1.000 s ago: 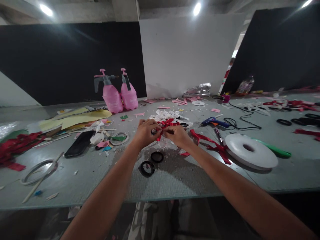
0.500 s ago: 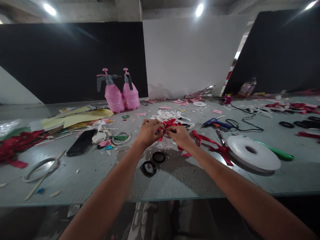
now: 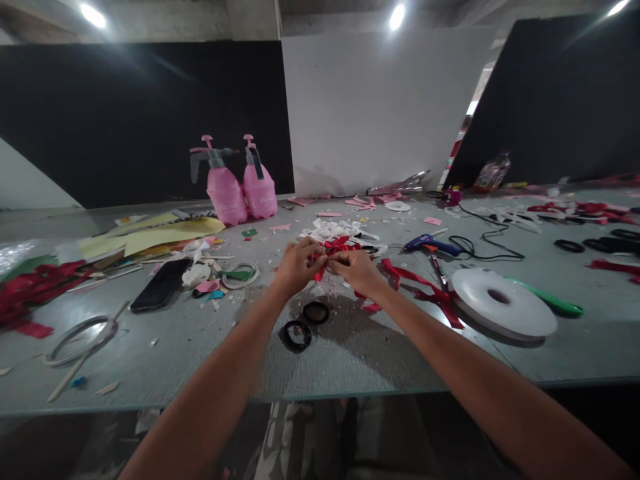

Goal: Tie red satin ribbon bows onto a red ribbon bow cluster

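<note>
My left hand [image 3: 299, 265] and my right hand [image 3: 356, 268] meet over the middle of the table, fingers pinched on a red ribbon [image 3: 320, 273]. Just behind them lies a bunch of red ribbon [image 3: 345, 245], partly covered by my fingers. Whether the held piece joins that bunch I cannot tell. Nearer to me, two black rings [image 3: 297, 335] rest on the table, one slightly behind the other. To the right of my right hand, a loose length of red ribbon [image 3: 420, 283] runs toward a white ribbon spool [image 3: 505, 303].
A blue glue gun [image 3: 431, 245] with a black cord lies right of centre. Two pink spray bottles [image 3: 226, 195] stand at the back left. A black phone [image 3: 163, 285] and a heap of red ribbons [image 3: 37, 293] are on the left. Scraps litter the table [image 3: 210, 360].
The fingers of my left hand have shifted slightly around the red ribbon. Both hands stay together in the same spot; the whole view has moved a little.
</note>
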`<state>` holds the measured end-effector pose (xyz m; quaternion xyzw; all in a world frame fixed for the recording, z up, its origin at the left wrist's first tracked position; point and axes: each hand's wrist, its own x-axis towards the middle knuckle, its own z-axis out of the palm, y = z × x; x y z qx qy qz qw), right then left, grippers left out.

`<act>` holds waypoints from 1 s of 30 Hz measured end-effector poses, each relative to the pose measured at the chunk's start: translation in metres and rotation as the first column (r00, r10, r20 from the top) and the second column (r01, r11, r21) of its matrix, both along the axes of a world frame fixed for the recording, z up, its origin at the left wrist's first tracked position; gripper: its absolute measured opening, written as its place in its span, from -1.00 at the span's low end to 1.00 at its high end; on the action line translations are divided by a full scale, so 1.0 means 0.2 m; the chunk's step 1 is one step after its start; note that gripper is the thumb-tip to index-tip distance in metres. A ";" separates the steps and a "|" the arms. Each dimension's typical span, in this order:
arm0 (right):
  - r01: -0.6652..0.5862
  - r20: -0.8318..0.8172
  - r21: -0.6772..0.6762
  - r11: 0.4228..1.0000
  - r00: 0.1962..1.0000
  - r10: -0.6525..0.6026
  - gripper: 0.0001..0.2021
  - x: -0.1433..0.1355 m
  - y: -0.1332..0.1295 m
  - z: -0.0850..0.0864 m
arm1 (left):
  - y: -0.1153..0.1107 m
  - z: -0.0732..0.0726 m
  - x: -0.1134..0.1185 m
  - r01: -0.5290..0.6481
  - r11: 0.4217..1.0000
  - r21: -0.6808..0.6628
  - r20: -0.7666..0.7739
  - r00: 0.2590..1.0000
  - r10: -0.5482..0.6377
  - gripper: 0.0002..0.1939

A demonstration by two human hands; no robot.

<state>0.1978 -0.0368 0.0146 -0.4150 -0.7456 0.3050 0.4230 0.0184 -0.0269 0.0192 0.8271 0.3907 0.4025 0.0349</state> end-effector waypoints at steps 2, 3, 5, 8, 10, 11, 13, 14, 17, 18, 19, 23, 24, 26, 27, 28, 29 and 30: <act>0.004 -0.035 0.010 1.000 0.999 -0.003 -0.74 -0.01 0.00 0.01 | 0.01 -0.02 0.02 0.011 1.000 -0.029 0.095 0.995 -0.009 -0.90; 0.009 -0.051 0.018 1.000 0.999 -0.008 -0.74 -0.01 0.00 0.01 | 0.02 -0.03 0.03 0.027 0.999 -0.041 0.147 0.989 -0.020 -0.89; 0.027 -0.071 0.031 0.999 0.997 -0.025 -0.74 -0.01 0.00 0.00 | 0.03 -0.05 0.06 0.061 0.997 -0.051 0.244 0.969 -0.047 -0.87; 0.045 -0.084 0.060 0.997 0.996 -0.040 -0.74 -0.01 0.00 0.00 | 0.03 -0.07 0.11 0.079 0.995 -0.061 0.351 0.935 -0.053 -0.84; 0.043 -0.089 0.095 0.995 0.995 -0.035 -0.74 -0.01 -0.01 0.00 | 0.04 -0.09 0.14 0.071 0.992 -0.101 0.402 0.915 -0.025 -0.82; 0.039 -0.090 0.113 0.993 0.996 -0.028 -0.75 -0.01 -0.02 0.00 | 0.04 -0.09 0.14 0.066 0.989 -0.134 0.426 0.905 -0.003 -0.82; 0.021 -0.070 0.137 0.990 0.998 -0.011 -0.75 -0.02 -0.04 0.01 | 0.05 -0.09 0.12 0.050 0.972 -0.232 0.484 0.872 0.071 -0.82; 0.014 -0.056 0.146 0.989 0.998 -0.006 -0.75 -0.02 -0.05 0.02 | 0.06 -0.08 0.10 0.038 0.959 -0.282 0.521 0.845 0.120 -0.82; 0.003 -0.027 0.167 0.986 1.000 0.001 -0.74 -0.02 -0.07 0.03 | 0.10 -0.04 0.01 -0.010 0.936 -0.352 0.625 0.742 0.243 -0.82; 0.001 -0.027 0.169 0.986 1.000 0.004 -0.74 -0.02 -0.07 0.02 | 0.11 -0.03 -0.02 -0.016 0.938 -0.347 0.649 0.718 0.252 -0.81; -0.003 -0.028 0.166 0.986 1.000 0.008 -0.73 -0.02 -0.07 0.02 | 0.12 -0.02 -0.04 -0.014 0.942 -0.336 0.676 0.693 0.251 -0.79; -0.011 -0.065 0.144 0.990 0.998 0.020 -0.74 -0.01 -0.05 0.00 | 0.14 -0.03 -0.08 -0.008 0.951 -0.309 0.669 0.709 0.223 -0.66; -0.008 -0.085 0.144 0.990 0.996 0.021 -0.74 -0.01 -0.04 0.00 | 0.14 -0.04 -0.08 -0.047 0.953 -0.300 0.622 0.748 0.233 -0.64; -0.008 -0.118 0.143 0.990 0.993 0.025 -0.74 0.00 -0.03 0.00 | 0.15 -0.05 -0.10 -0.180 0.955 -0.238 0.510 0.813 0.280 -0.70; -0.008 -0.127 0.140 0.990 0.992 0.026 -0.74 0.00 -0.03 0.00 | 0.15 -0.05 -0.11 -0.247 0.952 -0.180 0.464 0.832 0.303 -0.78; -0.009 -0.135 0.136 0.991 0.990 0.028 -0.75 0.01 -0.03 0.00 | 0.15 -0.04 -0.12 -0.297 0.947 -0.120 0.430 0.845 0.319 -0.81; -0.013 -0.144 0.130 0.991 0.989 0.032 -0.75 0.01 -0.02 0.00 | 0.14 -0.03 -0.13 -0.322 0.944 -0.075 0.407 0.854 0.324 -0.76; -0.021 -0.153 0.123 0.992 0.987 0.039 -0.75 0.01 -0.02 0.01 | 0.13 -0.02 -0.13 -0.316 0.947 -0.058 0.396 0.863 0.313 -0.71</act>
